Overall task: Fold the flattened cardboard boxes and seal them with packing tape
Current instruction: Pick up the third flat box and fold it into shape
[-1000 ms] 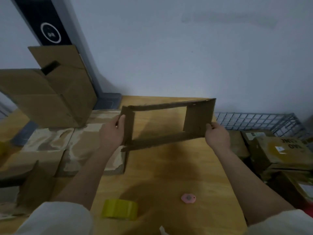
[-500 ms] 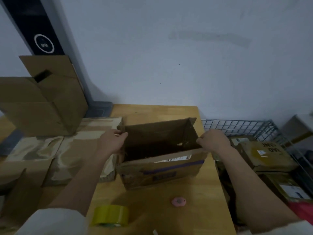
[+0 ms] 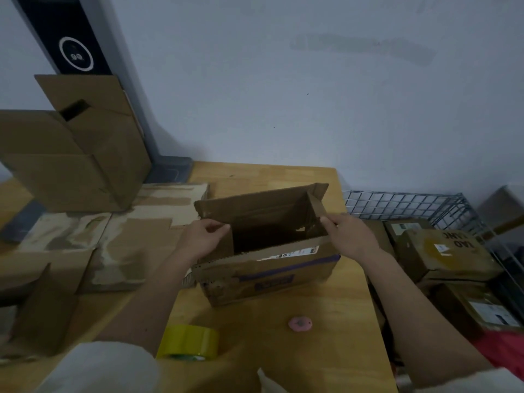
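Cardboard box [image 3: 266,268] stands opened out on the wooden table [image 3: 326,353], open end up, interior dark. Material is brown corrugated board, worn, with ragged, perforated edges along the near flap. Its near face carries a white shipping label [image 3: 289,253] with print too small to read, a purple stripe, and a purple printed block below it, also illegible.

Left hand [image 3: 198,239] grips the box's left end flap, thumb and fingers curled round the edge. Right hand [image 3: 348,236] pinches the right end flap at its upper edge, thumb on top.

A roll of yellow packing tape [image 3: 188,341] lies on the table near the left forearm, apart from the box. A small pink round object [image 3: 300,324], possibly a tape cutter, lies on the table in front of the box.

Flattened cartons [image 3: 119,236], with pale torn patches on their faces, lie left of the box; an erected carton [image 3: 79,154] stands behind them. To the right, a wire basket [image 3: 411,202] holds parcels; one parcel [image 3: 448,251] bears upside-down dark lettering, only partly legible, and a small white label.
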